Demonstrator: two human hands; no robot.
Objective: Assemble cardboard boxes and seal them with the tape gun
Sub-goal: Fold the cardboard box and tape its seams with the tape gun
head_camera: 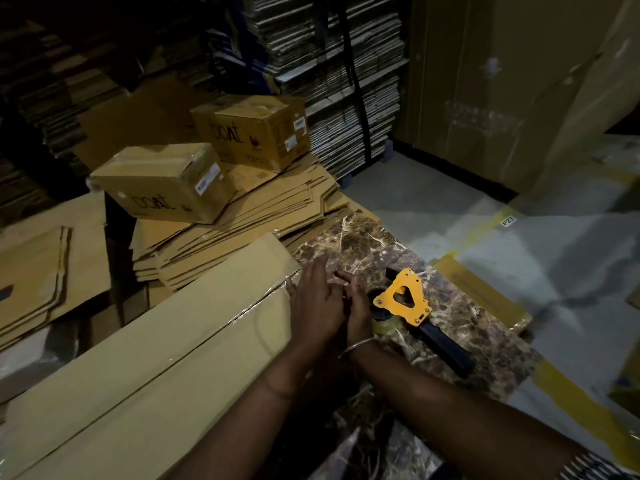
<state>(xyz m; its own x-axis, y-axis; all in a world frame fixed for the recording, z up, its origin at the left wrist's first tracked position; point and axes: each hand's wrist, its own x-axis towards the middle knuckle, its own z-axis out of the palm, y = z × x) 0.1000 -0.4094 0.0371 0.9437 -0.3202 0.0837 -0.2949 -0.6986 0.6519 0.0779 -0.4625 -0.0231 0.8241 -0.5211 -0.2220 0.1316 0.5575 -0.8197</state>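
A long assembled cardboard box (156, 358) lies across the marbled table (363, 244), with clear tape along its top seam. My left hand (317, 303) presses flat with straight fingers against the box's right end. My right hand (356, 306) sits right beside it at that same end, fingers extended; a thin bangle circles its wrist. The tape gun (405, 303), yellow-framed with a black handle and a clear tape roll, lies on the table just right of my right hand, held by neither hand.
Two sealed boxes (162, 181) (256, 129) sit on a pile of flat cardboard blanks (242, 216) behind the table. Tall stacks of flattened cartons (339, 81) fill the back. Grey floor with yellow tape lines (485, 220) lies to the right.
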